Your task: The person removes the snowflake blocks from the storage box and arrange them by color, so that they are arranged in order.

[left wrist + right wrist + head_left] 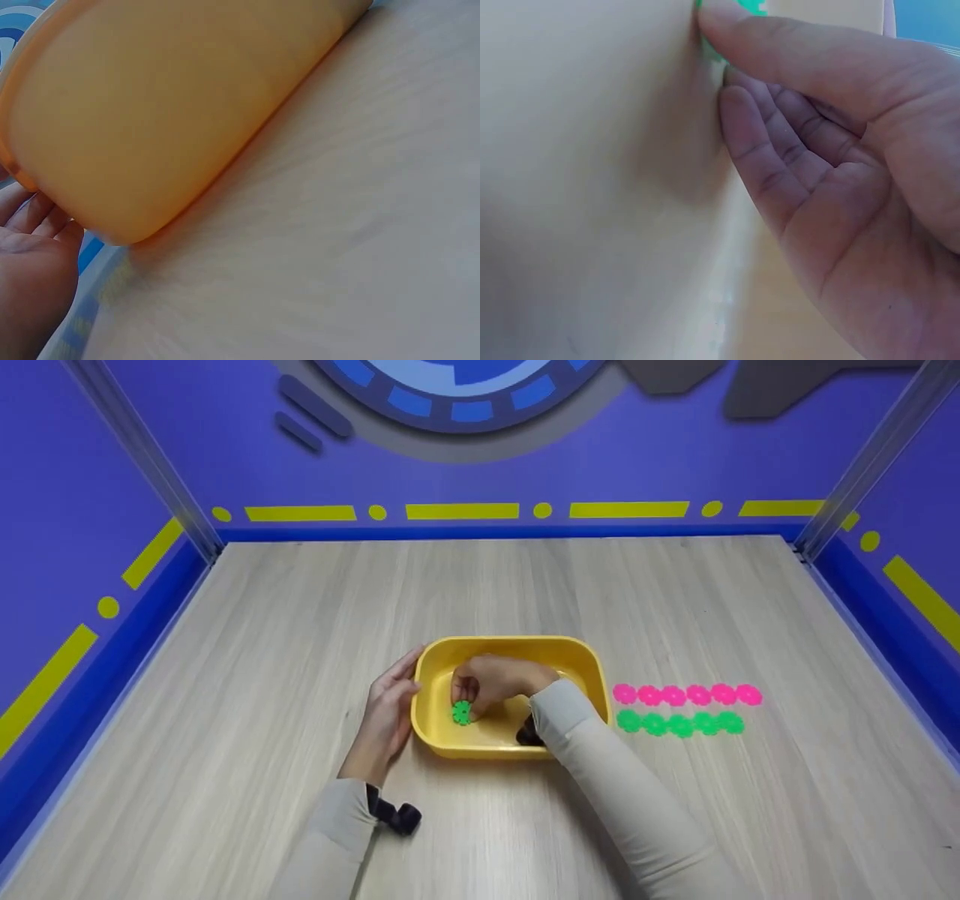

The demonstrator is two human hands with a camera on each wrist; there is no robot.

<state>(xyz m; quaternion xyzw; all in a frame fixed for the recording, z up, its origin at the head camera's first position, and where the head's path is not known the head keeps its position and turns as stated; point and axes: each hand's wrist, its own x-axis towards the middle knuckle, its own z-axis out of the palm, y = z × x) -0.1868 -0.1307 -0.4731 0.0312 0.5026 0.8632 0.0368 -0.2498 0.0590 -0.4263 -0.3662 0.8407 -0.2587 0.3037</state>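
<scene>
A yellow plastic tub [510,751] sits on the table. My left hand [388,709] rests against the tub's left outer side, thumb at the rim; the left wrist view shows its fingers [54,220] touching the outside wall. Inside the tub is my right hand [499,681], which pinches a small green flower-shaped disc [461,712] near the tub's left end. Seen from the right wrist, the thumb [780,46] covers most of the green disc [751,7], and the other fingers curl beneath it.
Right of the tub, several pink flower-shaped discs [698,694] lie in a row. A row of several green discs [681,725] lies just in front of them. The wooden table [300,607] is bordered by blue panels [480,480] at the back and sides.
</scene>
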